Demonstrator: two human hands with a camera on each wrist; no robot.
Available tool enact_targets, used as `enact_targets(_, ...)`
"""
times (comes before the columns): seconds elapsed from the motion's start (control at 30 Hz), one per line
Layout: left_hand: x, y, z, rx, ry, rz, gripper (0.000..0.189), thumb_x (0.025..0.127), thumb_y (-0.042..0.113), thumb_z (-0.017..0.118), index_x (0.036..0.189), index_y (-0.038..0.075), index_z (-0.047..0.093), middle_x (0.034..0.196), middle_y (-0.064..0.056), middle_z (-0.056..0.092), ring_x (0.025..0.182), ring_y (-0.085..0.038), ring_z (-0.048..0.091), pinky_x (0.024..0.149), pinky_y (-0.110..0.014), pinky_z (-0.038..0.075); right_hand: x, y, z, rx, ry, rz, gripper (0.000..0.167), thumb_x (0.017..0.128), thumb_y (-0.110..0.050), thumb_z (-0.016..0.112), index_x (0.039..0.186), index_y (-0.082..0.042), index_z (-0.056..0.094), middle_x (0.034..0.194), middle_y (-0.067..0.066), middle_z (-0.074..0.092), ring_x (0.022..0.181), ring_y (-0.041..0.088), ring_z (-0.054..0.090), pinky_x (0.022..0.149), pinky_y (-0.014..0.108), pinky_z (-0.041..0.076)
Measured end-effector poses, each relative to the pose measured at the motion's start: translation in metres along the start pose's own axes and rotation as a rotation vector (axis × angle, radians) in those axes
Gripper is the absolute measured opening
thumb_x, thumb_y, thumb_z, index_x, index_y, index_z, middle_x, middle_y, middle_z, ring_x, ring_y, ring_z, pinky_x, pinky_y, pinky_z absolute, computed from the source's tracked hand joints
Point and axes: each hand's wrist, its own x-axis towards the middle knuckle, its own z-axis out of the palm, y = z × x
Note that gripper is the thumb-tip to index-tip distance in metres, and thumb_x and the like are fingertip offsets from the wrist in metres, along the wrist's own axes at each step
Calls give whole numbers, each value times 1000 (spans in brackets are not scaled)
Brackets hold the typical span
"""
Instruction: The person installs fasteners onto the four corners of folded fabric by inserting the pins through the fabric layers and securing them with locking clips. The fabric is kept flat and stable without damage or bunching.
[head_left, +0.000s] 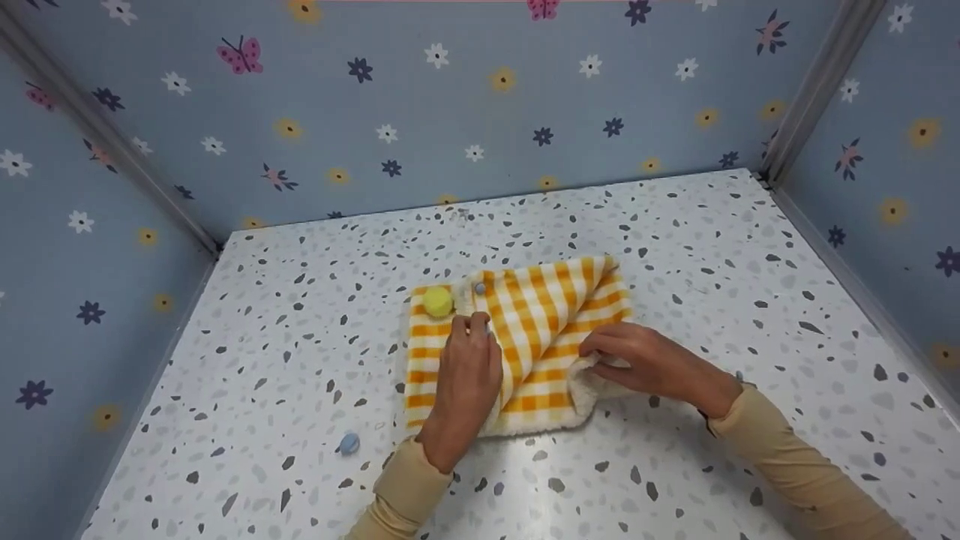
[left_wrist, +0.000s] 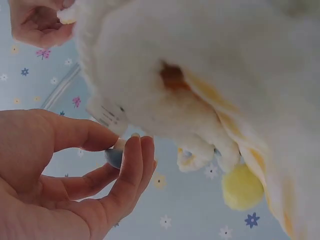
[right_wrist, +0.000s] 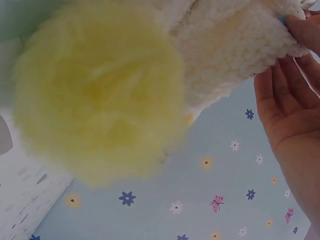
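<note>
A small fleece-lined garment (head_left: pixel 540 330) in yellow-and-white check is spread on the table, with its upper layer folded over diagonally. My left hand (head_left: pixel 469 367) lies over its left part. In the left wrist view, thumb and fingers pinch a round blue button (left_wrist: pixel 114 156) by the fleece edge, beside a white label (left_wrist: pixel 107 117). My right hand (head_left: pixel 645 360) grips the lower right corner, where cream fleece (right_wrist: pixel 235 50) is turned up. A fluffy yellow pompom (head_left: pixel 438 301) rests at the garment's upper left, near another blue button (head_left: pixel 480 288).
A loose blue round piece (head_left: pixel 349 443) lies on the speckled table (head_left: pixel 262 360), left of the garment. Blue flowered panels (head_left: pixel 480 97) stand along the back and both sides, with grey metal posts (head_left: pixel 817 90) at the corners.
</note>
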Motion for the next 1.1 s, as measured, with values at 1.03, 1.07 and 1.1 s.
enact_targets(1.03, -2, 29, 28, -43, -60, 133, 13, 100, 0, 62, 112, -5, 61, 96, -18, 57, 69, -26, 59, 60, -34, 54, 1, 0, 1, -31, -8, -2, 30, 85, 4, 80, 110, -8, 68, 105, 1, 69, 89, 13, 65, 76, 28, 55)
enact_targets(1.07, -2, 29, 29, -44, -70, 131, 13, 101, 0, 62, 113, -5, 61, 97, -18, 57, 70, -26, 60, 61, -34, 54, 1, 0, 1, -29, -8, -1, 30, 85, 4, 80, 110, -8, 68, 105, 1, 69, 90, 13, 65, 76, 28, 55)
enact_targets(1.1, -2, 30, 30, -47, -78, 129, 13, 101, 1, 61, 113, -5, 61, 97, -18, 58, 70, -26, 59, 61, -34, 54, 1, 0, 1, -26, -6, -2, 30, 85, 5, 80, 111, -8, 68, 105, 1, 69, 90, 13, 65, 76, 29, 56)
